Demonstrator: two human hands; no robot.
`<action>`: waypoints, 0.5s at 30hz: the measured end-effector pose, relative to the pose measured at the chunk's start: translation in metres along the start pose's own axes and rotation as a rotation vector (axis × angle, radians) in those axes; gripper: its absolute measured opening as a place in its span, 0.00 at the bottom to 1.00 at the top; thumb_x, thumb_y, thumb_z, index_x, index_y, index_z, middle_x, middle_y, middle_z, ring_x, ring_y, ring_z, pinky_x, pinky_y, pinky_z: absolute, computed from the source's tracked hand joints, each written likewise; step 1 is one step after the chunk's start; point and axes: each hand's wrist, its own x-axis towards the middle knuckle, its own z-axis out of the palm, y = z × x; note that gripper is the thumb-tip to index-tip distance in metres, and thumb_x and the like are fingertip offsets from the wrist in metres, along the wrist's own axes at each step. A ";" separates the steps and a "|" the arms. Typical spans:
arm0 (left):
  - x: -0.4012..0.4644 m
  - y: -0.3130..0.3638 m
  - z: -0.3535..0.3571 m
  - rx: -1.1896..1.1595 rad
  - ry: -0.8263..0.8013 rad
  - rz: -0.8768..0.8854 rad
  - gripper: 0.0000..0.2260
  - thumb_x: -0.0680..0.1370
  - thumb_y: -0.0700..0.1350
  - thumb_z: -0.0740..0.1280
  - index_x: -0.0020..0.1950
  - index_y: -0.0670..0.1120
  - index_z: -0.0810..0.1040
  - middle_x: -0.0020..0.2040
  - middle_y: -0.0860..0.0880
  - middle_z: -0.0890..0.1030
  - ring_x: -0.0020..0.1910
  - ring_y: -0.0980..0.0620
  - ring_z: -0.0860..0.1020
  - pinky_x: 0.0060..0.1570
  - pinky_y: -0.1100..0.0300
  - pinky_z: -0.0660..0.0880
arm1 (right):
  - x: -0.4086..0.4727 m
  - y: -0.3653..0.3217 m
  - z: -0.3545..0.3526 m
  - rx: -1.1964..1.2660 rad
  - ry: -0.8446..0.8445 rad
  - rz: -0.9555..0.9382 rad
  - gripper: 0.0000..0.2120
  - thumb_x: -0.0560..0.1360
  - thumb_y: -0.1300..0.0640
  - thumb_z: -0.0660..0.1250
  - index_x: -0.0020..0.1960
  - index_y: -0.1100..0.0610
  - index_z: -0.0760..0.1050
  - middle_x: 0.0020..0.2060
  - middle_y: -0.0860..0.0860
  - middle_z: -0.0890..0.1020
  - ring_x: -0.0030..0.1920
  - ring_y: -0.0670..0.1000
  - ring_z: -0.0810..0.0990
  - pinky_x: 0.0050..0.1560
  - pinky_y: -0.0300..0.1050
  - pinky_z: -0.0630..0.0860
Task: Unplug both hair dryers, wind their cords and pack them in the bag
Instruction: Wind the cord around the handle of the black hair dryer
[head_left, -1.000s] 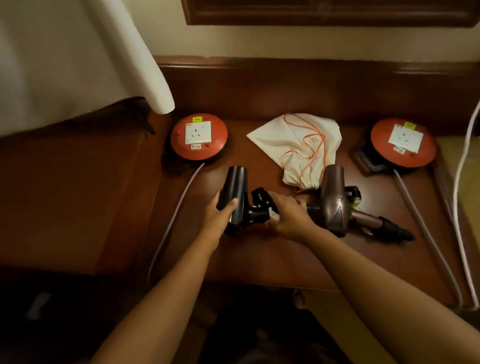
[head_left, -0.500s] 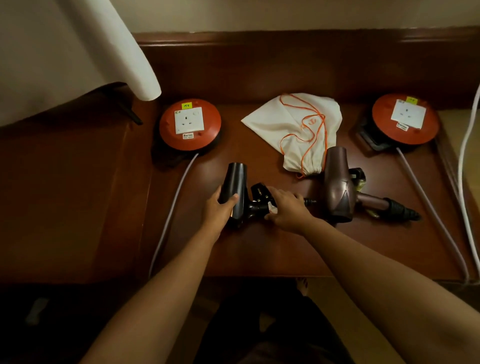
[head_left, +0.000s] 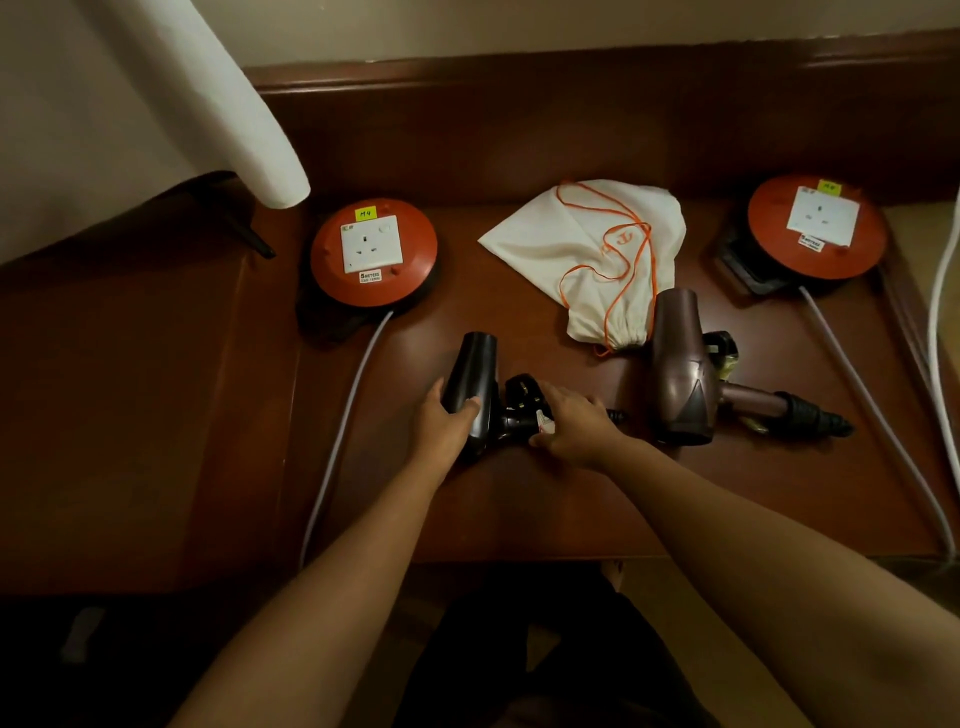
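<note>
Left hand (head_left: 448, 422) wrapped round black dryer (head_left: 475, 387) to steady it, right hand (head_left: 574, 428) clamping wound cord and plug (head_left: 524, 399) on handle, probably ready for bag (head_left: 587, 254) beyond.

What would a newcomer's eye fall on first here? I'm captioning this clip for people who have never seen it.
Probably the two hands at the centre of the wooden table: the left hand grips the black hair dryer, the right hand covers its handle and plug. Next, the two red socket reels, one back left and one back right, both sockets empty. Between them lies the white drawstring bag, with the brown hair dryer just in front of it.
</note>
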 end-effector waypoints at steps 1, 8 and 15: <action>0.000 0.000 0.000 0.011 -0.003 0.005 0.27 0.78 0.47 0.67 0.75 0.45 0.62 0.65 0.47 0.75 0.58 0.50 0.76 0.55 0.57 0.73 | 0.001 0.001 0.001 -0.001 -0.005 0.000 0.35 0.70 0.49 0.71 0.72 0.52 0.59 0.63 0.52 0.74 0.64 0.55 0.71 0.65 0.55 0.60; 0.000 -0.001 0.001 0.077 -0.014 0.005 0.30 0.77 0.49 0.68 0.76 0.48 0.62 0.66 0.46 0.75 0.61 0.47 0.76 0.60 0.50 0.75 | 0.002 0.007 0.002 -0.034 -0.007 0.019 0.39 0.71 0.44 0.70 0.75 0.55 0.55 0.66 0.53 0.72 0.66 0.55 0.69 0.69 0.55 0.58; -0.007 0.015 0.002 0.348 0.054 0.122 0.33 0.76 0.49 0.68 0.77 0.48 0.57 0.73 0.44 0.64 0.72 0.43 0.64 0.68 0.48 0.66 | -0.014 0.005 -0.008 -0.001 0.035 0.025 0.37 0.72 0.38 0.66 0.74 0.54 0.59 0.67 0.55 0.71 0.67 0.58 0.69 0.68 0.55 0.62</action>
